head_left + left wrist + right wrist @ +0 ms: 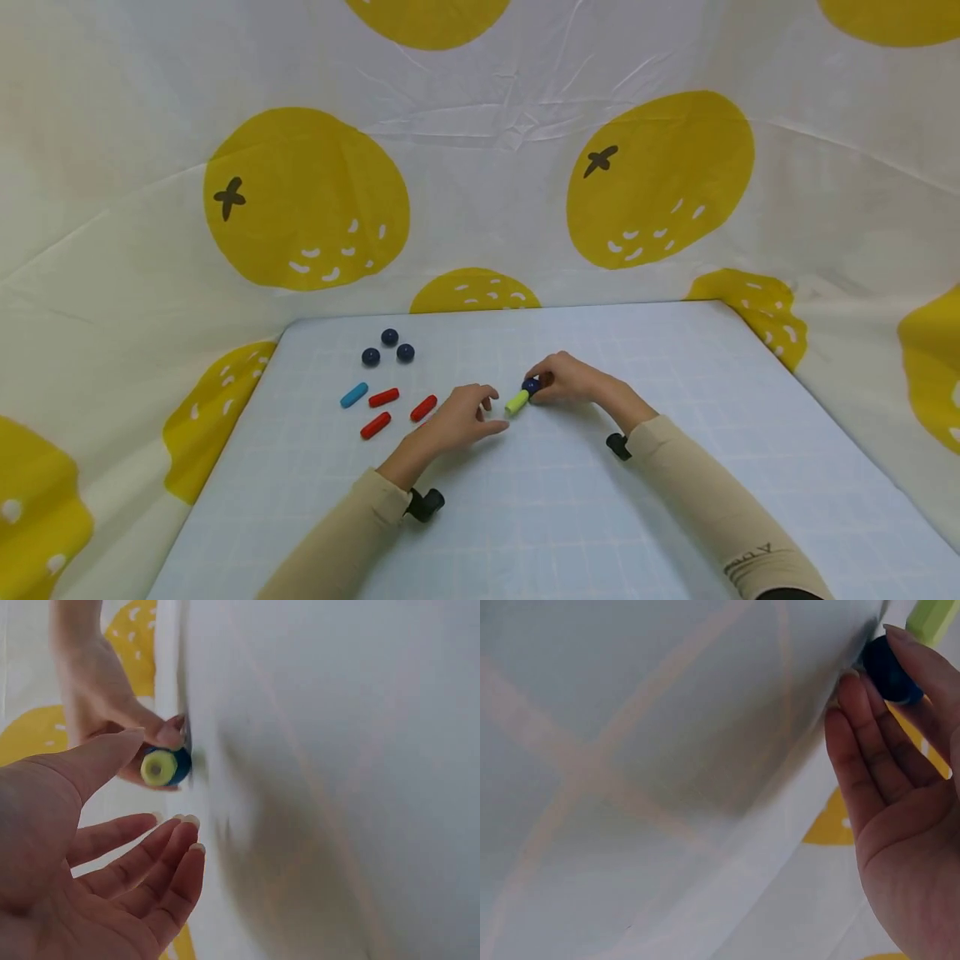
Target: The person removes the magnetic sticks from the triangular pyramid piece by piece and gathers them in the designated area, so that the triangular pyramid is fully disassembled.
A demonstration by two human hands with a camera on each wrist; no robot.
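Note:
Between thumb and fingers, my right hand pinches a dark blue ball, seen closer in the right wrist view as a ball. A short yellow-green rod touches the ball and points toward my left hand. In the left wrist view the rod's near end shows a round hole. My left hand holds nothing; its thumb and fingers are spread apart a little short of the rod. Whether the rod is fixed to the ball I cannot tell.
Left of my hands lie a blue rod and three red rods. Behind them sit three dark blue balls. The white table ends at the back against a curtain with yellow fruit shapes.

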